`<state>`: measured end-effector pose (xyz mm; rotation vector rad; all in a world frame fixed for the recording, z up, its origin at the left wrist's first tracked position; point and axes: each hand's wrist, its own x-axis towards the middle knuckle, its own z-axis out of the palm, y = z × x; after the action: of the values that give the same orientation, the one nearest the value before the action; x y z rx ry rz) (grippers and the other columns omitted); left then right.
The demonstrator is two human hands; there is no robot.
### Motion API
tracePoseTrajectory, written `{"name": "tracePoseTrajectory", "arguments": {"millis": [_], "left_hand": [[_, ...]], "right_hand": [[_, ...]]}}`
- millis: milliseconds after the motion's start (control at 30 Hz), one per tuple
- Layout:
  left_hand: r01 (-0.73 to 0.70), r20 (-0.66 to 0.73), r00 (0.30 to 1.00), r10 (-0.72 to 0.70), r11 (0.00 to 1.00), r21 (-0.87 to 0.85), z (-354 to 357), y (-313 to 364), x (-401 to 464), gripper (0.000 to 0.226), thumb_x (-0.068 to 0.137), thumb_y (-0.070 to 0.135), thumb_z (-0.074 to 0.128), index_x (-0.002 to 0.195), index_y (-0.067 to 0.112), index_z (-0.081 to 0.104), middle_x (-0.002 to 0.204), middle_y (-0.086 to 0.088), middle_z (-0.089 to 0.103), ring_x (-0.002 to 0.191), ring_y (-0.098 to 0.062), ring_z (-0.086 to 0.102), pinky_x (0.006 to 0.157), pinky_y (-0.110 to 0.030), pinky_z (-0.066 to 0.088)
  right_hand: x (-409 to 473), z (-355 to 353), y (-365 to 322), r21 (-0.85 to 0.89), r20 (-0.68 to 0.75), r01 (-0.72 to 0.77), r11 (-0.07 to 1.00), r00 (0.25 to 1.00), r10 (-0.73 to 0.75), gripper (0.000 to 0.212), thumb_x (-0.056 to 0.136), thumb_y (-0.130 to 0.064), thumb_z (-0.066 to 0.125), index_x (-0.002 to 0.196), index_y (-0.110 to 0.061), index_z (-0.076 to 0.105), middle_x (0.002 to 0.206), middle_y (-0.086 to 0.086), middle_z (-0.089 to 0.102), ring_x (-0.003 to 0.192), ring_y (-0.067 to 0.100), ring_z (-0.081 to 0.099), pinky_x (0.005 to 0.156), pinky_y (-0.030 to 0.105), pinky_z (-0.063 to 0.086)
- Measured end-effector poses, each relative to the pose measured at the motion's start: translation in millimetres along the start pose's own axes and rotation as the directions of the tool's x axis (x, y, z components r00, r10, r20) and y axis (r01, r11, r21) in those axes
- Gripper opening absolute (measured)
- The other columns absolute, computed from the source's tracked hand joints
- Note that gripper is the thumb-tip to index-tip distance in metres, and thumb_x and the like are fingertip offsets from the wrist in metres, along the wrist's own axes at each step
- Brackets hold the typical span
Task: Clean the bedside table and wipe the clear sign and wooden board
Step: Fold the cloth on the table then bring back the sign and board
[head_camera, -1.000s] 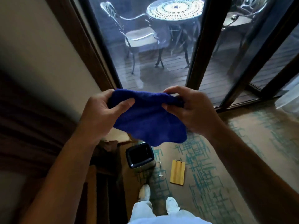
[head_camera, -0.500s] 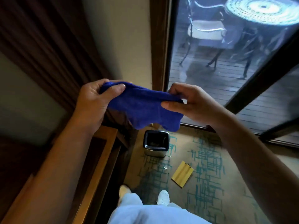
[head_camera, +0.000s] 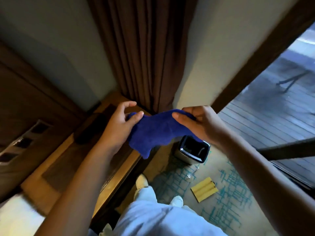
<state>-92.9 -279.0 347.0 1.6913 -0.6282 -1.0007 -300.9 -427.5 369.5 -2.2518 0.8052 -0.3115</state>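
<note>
A blue cloth (head_camera: pixel 158 132) hangs stretched between both hands at chest height. My left hand (head_camera: pixel 119 123) pinches its left end with thumb and fingers, and my right hand (head_camera: pixel 199 123) grips its right end. Below and to the left lies the wooden bedside table (head_camera: pixel 66 171), with a dark inset top and a dark object (head_camera: pixel 92 128) lying on it. The yellow wooden board (head_camera: pixel 204 189) lies flat on the patterned carpet to the right of my feet. A small clear thing (head_camera: pixel 191 175) lies on the carpet just above the board; I cannot tell what it is.
A black-lined bin (head_camera: pixel 192 150) stands on the carpet under the cloth. Brown curtains (head_camera: pixel 144 48) hang behind the table. A glass door (head_camera: pixel 272 116) is on the right. A switch panel (head_camera: pixel 22 142) sits in the dark wood at left. White bedding (head_camera: pixel 15 217) shows at bottom left.
The view has swung left from the glass door toward the curtain and bedside table. Both hands keep hold of the cloth, which now hangs lower over the table's edge.
</note>
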Motion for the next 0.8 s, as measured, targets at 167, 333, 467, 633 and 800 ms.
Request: {"name": "tracePoseTrajectory", "arguments": {"millis": [167, 333, 467, 633, 800], "left_hand": [[-0.135, 0.271, 0.957, 0.106, 0.987, 0.089, -56.6, -8.5, 13.2, 0.040, 0.077, 0.038, 0.077, 0.115, 0.028, 0.066, 0.106, 0.020, 0.073, 0.102, 0.002, 0.067, 0.087, -0.018, 0.054], [-0.184, 0.284, 0.948, 0.144, 0.976, 0.118, -113.0, -16.1, 39.3, 0.047, 0.081, 0.042, 0.079, 0.080, -0.002, 0.063, 0.070, -0.011, 0.059, 0.069, -0.010, 0.054, 0.065, -0.028, 0.042], [-0.163, 0.185, 0.969, 0.162, 0.987, -0.012, -149.8, -22.8, 48.7, 0.018, 0.087, 0.020, 0.078, 0.080, 0.015, 0.062, 0.071, 0.012, 0.059, 0.067, -0.002, 0.055, 0.062, -0.015, 0.042], [-0.071, -0.015, 0.997, 0.070, 0.980, -0.187, -178.9, -53.0, 58.0, 0.024, 0.074, 0.031, 0.081, 0.095, 0.033, 0.069, 0.096, 0.005, 0.068, 0.091, -0.014, 0.066, 0.077, -0.029, 0.052], [0.045, -0.214, 0.971, -0.104, 0.963, -0.265, -173.5, -98.0, 85.8, 0.039, 0.073, 0.022, 0.083, 0.107, 0.029, 0.064, 0.108, 0.010, 0.066, 0.099, -0.009, 0.067, 0.079, -0.021, 0.057]], "right_hand": [[65.4, 32.9, -30.0, 0.219, 0.102, -0.066, 0.974, 0.994, 0.045, 0.029, 0.090, -0.047, 0.063, 0.081, -0.020, 0.063, 0.067, -0.010, 0.059, 0.061, 0.002, 0.051, 0.061, 0.026, 0.045], [124.1, 66.5, -48.3, 0.163, 0.203, -0.003, 0.987, 0.979, -0.031, 0.039, 0.072, -0.067, 0.068, 0.088, -0.032, 0.066, 0.070, -0.005, 0.065, 0.066, 0.006, 0.057, 0.066, 0.039, 0.052], [153.7, 96.0, -49.5, 0.209, 0.386, -0.150, 0.966, 0.920, 0.059, 0.056, 0.062, -0.061, 0.080, 0.098, -0.020, 0.069, 0.085, -0.002, 0.074, 0.079, 0.008, 0.068, 0.077, 0.042, 0.056], [180.7, 133.6, -38.8, 0.387, 0.494, -0.271, 0.881, 0.868, 0.050, 0.026, 0.079, -0.018, 0.080, 0.074, -0.019, 0.055, 0.057, -0.021, 0.060, 0.057, -0.011, 0.053, 0.059, 0.010, 0.041], [212.1, 179.8, -10.5, 0.590, 0.586, -0.440, 0.677, 0.810, 0.016, 0.027, 0.073, 0.001, 0.076, 0.082, -0.023, 0.067, 0.078, -0.012, 0.073, 0.079, 0.002, 0.070, 0.072, 0.021, 0.053]]}}
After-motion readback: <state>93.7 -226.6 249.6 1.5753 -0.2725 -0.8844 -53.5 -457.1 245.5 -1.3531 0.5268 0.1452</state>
